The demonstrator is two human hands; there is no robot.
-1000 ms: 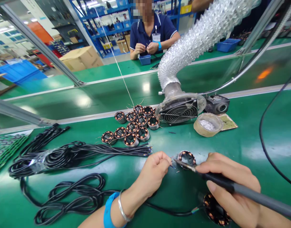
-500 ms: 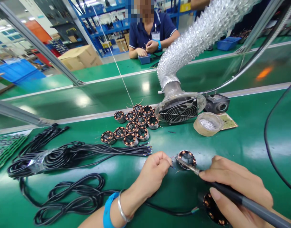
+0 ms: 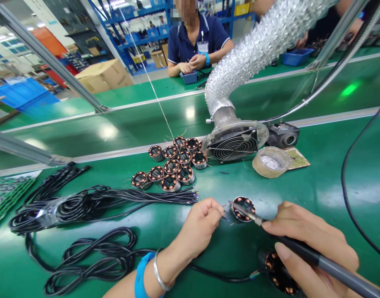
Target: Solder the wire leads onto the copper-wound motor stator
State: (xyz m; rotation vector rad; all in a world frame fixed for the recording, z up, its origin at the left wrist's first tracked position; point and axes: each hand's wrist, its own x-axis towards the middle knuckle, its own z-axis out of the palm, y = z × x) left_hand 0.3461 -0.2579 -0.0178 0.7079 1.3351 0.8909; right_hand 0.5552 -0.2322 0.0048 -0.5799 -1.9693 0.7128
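Note:
Thin wires are pinched in my left hand (image 3: 205, 221), beside a round copper-wound coil ring (image 3: 247, 207) on the green bench. My right hand (image 3: 314, 248) grips a soldering iron (image 3: 304, 253) by its dark handle. The iron's metal tip lies over the left part of the ring, close to the wire ends at my left fingertips. A second coil ring (image 3: 278, 275) sits partly hidden under my right hand. Near it ends a black cable (image 3: 221, 278) with coloured wires showing.
Several coil rings (image 3: 170, 182) stand behind my left hand; bundled black cables (image 3: 84, 203) lie left. A fume extractor (image 3: 235, 145), a round solder container (image 3: 270, 162) and a hanging cable (image 3: 347, 198) are right. A person (image 3: 197, 41) sits across the bench.
The iron's tip has shifted slightly up and left, and my right hand has moved slightly right. A reflected light at the right has turned from orange to green.

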